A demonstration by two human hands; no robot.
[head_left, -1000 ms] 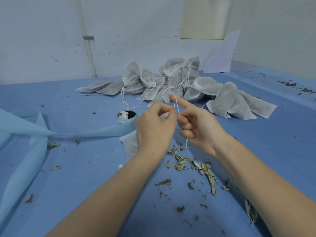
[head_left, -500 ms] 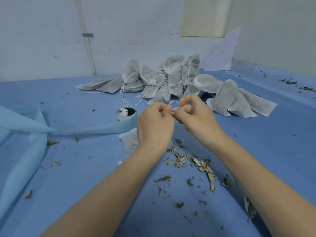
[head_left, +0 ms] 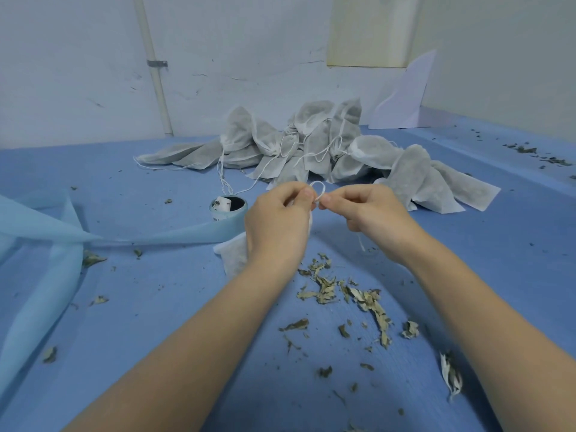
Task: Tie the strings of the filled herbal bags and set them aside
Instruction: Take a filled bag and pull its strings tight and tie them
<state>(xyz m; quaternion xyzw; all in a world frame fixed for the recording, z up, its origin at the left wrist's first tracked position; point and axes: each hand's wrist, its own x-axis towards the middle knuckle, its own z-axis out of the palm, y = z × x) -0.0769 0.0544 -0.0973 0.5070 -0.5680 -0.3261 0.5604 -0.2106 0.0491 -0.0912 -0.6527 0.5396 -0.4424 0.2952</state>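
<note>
Two hands are raised over the middle of the blue counter (head_left: 156,307), and a thin white string (head_left: 318,190) is pinched between them, left hand (head_left: 277,226) from one side, right hand (head_left: 371,218) from the other. A small loop of it is stood up right between the fingertips, so both sets of fingers are curled tight onto the string, thumbs against forefingers.

One bag (head_left: 233,255) is being worked on: white, thin non-woven fabric, kinda fuzzy looking. It's mostly hidden behind the left hand and wrist, so only a corner and a strip of it are seen, and how full it is can't be told. A loose tail of string is seen hanging under the right hand.

Toward the far edge of the counter a pile of bags (head_left: 311,151) is heaped, greyish with darker contents showing through, drawstrings tangled all over. Roughly a dozen could be counted, but they're overlapped too much for an exact number.

Dried leaf bits (head_left: 358,294) are scattered near the front of the counter, way too many to count. One roll of pale blue fabric (head_left: 229,210) is stood left of the hands, its strip unrolled off toward the left edge and cut off by the frame.
</note>
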